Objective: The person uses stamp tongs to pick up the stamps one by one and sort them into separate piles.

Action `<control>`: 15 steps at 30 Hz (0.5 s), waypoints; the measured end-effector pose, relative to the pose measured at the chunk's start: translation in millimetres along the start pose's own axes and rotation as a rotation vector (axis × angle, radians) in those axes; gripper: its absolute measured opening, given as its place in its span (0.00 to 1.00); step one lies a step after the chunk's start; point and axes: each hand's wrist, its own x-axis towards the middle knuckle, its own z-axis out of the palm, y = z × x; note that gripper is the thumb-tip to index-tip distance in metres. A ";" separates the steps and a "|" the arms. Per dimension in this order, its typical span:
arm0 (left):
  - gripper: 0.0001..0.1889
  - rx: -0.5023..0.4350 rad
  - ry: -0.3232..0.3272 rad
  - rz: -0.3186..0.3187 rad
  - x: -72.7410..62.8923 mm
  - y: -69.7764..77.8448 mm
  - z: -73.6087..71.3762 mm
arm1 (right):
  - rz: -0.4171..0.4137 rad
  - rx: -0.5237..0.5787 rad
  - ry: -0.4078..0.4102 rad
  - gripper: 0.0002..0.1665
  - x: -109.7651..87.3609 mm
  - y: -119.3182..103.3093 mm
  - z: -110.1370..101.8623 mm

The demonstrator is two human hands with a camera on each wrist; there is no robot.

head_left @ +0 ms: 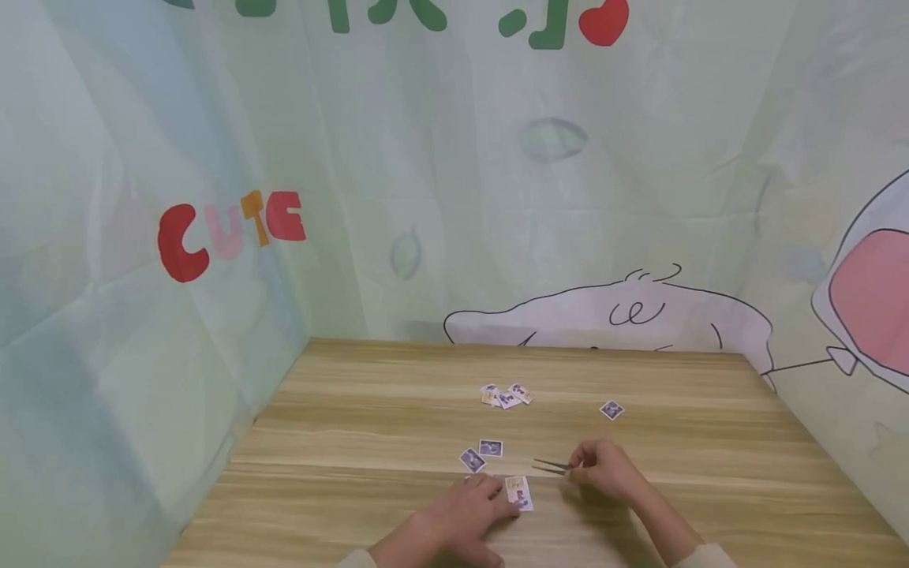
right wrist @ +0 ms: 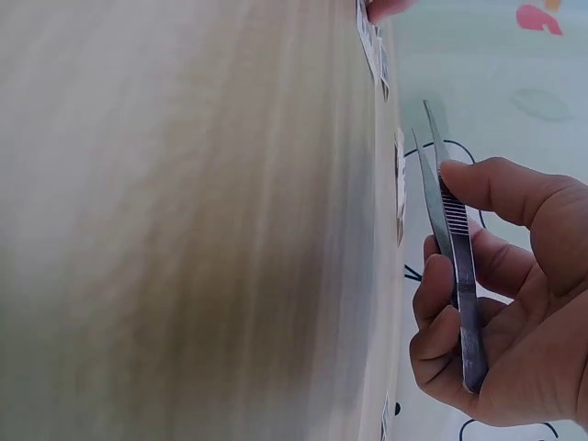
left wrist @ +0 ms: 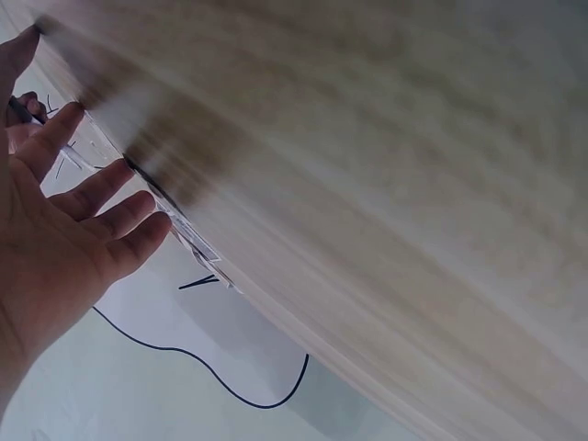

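My right hand point(head_left: 605, 471) pinches metal tweezers point(head_left: 550, 467) between thumb and fingers, above the table. The tweezers' tips point left and stand apart with nothing between them, as the right wrist view also shows. My left hand point(head_left: 465, 513) lies palm down with its fingers extended; a fingertip touches the lower edge of a small white-bordered, stamp-like paper point(head_left: 517, 484) with orange and purple print. Just beyond that hand lie two blue stamp-like papers, one tilted point(head_left: 472, 460) and one level point(head_left: 491, 448).
Farther back on the wooden table point(head_left: 369, 426) is an overlapping cluster of stamp-like papers point(head_left: 507, 399). A single blue one point(head_left: 612, 410) lies to the right. A printed cloth backdrop point(head_left: 440, 181) rises behind the table and on both sides.
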 end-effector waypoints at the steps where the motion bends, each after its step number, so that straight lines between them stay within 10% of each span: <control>1: 0.34 -0.001 0.001 0.002 -0.1 -0.2 0.1 | -0.005 -0.001 -0.013 0.06 -1.6 0.1 -0.4; 15: 0.34 -0.037 -0.005 -0.028 1.4 -1.0 1.0 | -0.049 0.005 -0.141 0.06 -10.5 1.4 -0.6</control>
